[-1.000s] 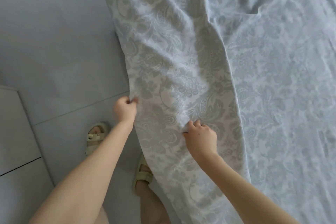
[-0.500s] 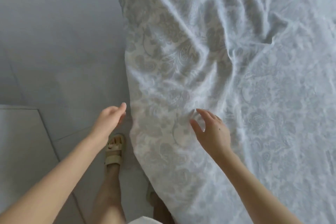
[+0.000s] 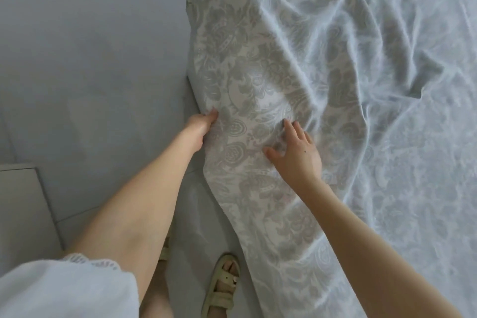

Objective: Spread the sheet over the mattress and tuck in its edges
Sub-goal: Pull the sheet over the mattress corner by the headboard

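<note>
One sheet (image 3: 258,72), left hand (image 3: 202,124), right hand (image 3: 296,155)

Two bare forearms reach forward from the lower edge of the view. The left hand (image 3: 203,123) pinches the hanging edge of the pale grey-and-white floral patterned sheet (image 3: 258,72), thumb pressed on the front of the cloth, the other fingers hidden behind it. The right hand (image 3: 296,152) rests palm down on the same sheet, near the left hand, its fingers straight and spread, thumb stretched toward the left hand.
</note>
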Demonstrator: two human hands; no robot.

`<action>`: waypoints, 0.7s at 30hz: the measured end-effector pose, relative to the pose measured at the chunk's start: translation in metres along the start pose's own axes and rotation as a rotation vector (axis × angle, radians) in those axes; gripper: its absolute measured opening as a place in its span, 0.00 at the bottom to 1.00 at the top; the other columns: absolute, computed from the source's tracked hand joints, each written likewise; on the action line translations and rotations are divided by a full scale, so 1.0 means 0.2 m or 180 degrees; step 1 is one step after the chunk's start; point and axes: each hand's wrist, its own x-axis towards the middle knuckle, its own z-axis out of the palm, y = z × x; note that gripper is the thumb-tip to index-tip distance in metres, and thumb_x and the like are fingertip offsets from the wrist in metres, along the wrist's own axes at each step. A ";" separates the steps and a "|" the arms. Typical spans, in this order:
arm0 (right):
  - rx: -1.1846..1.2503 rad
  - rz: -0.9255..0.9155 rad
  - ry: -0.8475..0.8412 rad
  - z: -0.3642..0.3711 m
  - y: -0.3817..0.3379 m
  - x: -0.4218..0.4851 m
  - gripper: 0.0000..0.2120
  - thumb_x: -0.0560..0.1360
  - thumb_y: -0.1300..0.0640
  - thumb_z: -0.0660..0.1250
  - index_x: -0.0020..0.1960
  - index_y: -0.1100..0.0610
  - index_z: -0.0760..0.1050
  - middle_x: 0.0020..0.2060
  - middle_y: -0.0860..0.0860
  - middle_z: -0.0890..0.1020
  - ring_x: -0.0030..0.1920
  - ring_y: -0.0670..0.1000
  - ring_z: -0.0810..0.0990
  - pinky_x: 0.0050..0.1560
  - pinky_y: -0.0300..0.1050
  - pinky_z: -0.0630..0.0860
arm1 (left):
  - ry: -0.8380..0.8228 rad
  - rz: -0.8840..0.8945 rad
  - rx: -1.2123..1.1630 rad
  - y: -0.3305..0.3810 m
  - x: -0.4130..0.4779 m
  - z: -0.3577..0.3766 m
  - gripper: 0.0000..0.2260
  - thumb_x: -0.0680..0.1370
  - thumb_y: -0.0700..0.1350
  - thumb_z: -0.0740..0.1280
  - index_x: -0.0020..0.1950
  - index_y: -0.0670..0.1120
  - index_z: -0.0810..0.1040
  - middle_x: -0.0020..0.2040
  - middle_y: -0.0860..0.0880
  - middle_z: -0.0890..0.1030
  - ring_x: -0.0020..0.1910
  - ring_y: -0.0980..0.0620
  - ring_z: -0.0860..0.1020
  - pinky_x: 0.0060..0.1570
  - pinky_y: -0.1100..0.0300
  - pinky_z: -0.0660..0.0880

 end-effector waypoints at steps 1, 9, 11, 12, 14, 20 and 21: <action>0.0014 0.0046 -0.0030 0.02 -0.01 0.01 0.35 0.75 0.43 0.64 0.76 0.51 0.53 0.74 0.49 0.59 0.72 0.53 0.60 0.63 0.49 0.68 | -0.0018 -0.0005 -0.0093 0.00 -0.02 -0.01 0.17 0.78 0.47 0.66 0.63 0.38 0.74 0.53 0.43 0.80 0.39 0.50 0.78 0.33 0.62 0.77; 0.0202 0.0204 -0.0224 -0.01 -0.05 0.01 0.33 0.76 0.44 0.64 0.76 0.46 0.54 0.76 0.48 0.57 0.75 0.53 0.55 0.67 0.50 0.64 | 0.0975 0.1653 0.0326 0.16 -0.47 -0.39 0.22 0.69 0.50 0.72 0.34 0.32 0.69 0.32 0.45 0.70 0.31 0.50 0.67 0.32 0.56 0.63; 0.0241 0.0137 -0.0333 -0.03 -0.06 0.00 0.32 0.76 0.45 0.64 0.76 0.44 0.54 0.76 0.47 0.56 0.75 0.54 0.54 0.67 0.51 0.65 | 0.0873 0.1865 0.0500 0.20 -0.61 -0.42 0.26 0.67 0.53 0.73 0.37 0.31 0.69 0.32 0.44 0.72 0.33 0.49 0.68 0.33 0.55 0.66; 0.0209 0.0113 -0.0384 -0.04 -0.07 -0.01 0.32 0.77 0.45 0.63 0.76 0.44 0.53 0.76 0.47 0.55 0.76 0.55 0.53 0.66 0.52 0.67 | 0.0874 0.1861 0.0620 0.24 -0.63 -0.43 0.24 0.67 0.53 0.74 0.35 0.33 0.69 0.31 0.45 0.72 0.32 0.49 0.68 0.34 0.55 0.66; 0.0114 0.0122 -0.0563 -0.07 -0.07 0.00 0.32 0.77 0.45 0.63 0.76 0.45 0.52 0.77 0.47 0.54 0.76 0.55 0.53 0.66 0.53 0.67 | 0.1132 0.1687 0.0981 0.32 -0.61 -0.47 0.18 0.68 0.53 0.74 0.32 0.44 0.69 0.30 0.50 0.71 0.32 0.51 0.69 0.38 0.55 0.68; 0.0019 0.0308 -0.0365 -0.23 -0.11 0.10 0.20 0.77 0.44 0.61 0.68 0.48 0.70 0.63 0.47 0.76 0.59 0.52 0.76 0.49 0.45 0.73 | 0.1681 0.1304 0.1567 0.63 -0.30 -0.50 0.13 0.76 0.53 0.63 0.43 0.43 0.75 0.45 0.40 0.79 0.47 0.41 0.77 0.48 0.51 0.71; 0.0044 0.0306 -0.0175 -0.27 -0.13 0.13 0.19 0.78 0.44 0.60 0.66 0.49 0.72 0.61 0.48 0.78 0.57 0.52 0.78 0.48 0.44 0.73 | 0.1609 0.1251 0.1734 0.68 -0.25 -0.46 0.12 0.78 0.52 0.61 0.40 0.46 0.74 0.43 0.41 0.77 0.44 0.43 0.75 0.45 0.53 0.69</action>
